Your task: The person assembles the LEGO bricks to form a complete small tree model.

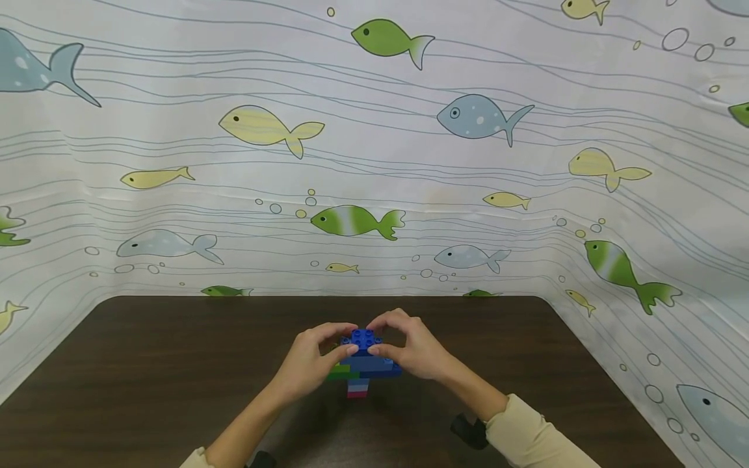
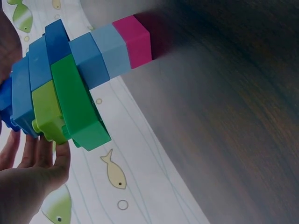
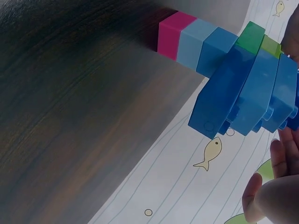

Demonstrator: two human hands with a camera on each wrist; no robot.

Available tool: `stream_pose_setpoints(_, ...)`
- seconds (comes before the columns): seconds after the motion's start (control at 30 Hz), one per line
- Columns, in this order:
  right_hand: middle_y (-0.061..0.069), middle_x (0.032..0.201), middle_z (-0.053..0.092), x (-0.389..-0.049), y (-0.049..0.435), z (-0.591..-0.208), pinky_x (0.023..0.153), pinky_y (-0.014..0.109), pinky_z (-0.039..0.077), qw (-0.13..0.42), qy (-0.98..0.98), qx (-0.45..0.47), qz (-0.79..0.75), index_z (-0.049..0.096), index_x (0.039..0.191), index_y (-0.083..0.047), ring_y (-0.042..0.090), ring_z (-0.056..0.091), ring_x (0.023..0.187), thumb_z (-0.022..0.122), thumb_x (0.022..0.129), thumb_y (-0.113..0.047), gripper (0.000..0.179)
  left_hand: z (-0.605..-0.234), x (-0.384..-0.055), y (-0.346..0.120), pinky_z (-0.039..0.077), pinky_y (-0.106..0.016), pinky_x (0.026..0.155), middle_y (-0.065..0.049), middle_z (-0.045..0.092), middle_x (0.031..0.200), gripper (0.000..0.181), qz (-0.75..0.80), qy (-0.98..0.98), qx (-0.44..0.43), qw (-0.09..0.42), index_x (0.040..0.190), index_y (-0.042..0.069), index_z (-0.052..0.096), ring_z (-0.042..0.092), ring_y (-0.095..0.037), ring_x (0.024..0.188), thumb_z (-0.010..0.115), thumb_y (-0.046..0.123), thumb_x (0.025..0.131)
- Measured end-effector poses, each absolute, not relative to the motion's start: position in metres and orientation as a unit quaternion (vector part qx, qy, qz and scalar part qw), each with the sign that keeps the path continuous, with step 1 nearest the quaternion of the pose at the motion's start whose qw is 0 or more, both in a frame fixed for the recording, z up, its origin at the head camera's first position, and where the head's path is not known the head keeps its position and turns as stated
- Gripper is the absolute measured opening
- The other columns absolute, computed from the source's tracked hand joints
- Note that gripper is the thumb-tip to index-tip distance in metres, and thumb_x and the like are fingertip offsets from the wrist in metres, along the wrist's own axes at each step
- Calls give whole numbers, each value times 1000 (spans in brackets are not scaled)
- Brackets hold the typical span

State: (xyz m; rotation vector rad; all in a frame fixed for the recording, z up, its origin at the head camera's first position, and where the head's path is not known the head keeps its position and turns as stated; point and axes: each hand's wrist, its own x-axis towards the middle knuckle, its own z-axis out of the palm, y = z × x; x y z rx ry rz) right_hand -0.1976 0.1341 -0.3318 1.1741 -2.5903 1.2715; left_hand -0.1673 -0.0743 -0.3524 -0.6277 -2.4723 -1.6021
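Note:
A tower of toy building bricks stands upright on the dark table. Its narrow stem rises from a pink brick (image 2: 133, 42) through a light blue brick (image 2: 111, 51) to a medium blue one (image 2: 88, 60). Above that spread a green brick (image 2: 79, 102) on the left and a dark blue brick (image 3: 224, 93) on the right, with a lime brick (image 2: 47, 112) and blue bricks higher up. At the top, my left hand (image 1: 304, 361) and my right hand (image 1: 421, 348) hold a blue studded brick (image 1: 363, 339) from both sides, thumbs in front, fingers behind.
The brown wooden table (image 1: 175, 364) extends around the tower. A white fish-print sheet (image 1: 374, 175) hangs behind it and along both sides. Dark straps, one with a black device (image 1: 469, 431), show by the wrists.

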Motion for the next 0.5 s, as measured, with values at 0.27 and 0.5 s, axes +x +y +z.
stream_pose_setpoints(0.27, 0, 100, 59, -200, 136, -333, 88, 37, 42, -5, -833, 378, 404, 60, 111, -6, 16, 53, 93, 64, 86, -20, 29, -352, -167, -74, 45, -45, 87, -12, 62, 107, 28, -529, -822, -203, 64, 110, 2, 62, 58, -30, 102, 64, 14, 86)
stream_pose_setpoints(0.5, 0, 101, 60, -200, 136, -332, 90, 45, 41, -17, -834, 369, 410, 60, 112, -5, 15, 53, 93, 64, 86, -20, 30, -351, -167, -74, 46, -45, 86, -13, 63, 107, 28, -524, -824, -205, 67, 110, 1, 62, 58, -30, 101, 64, 15, 86)
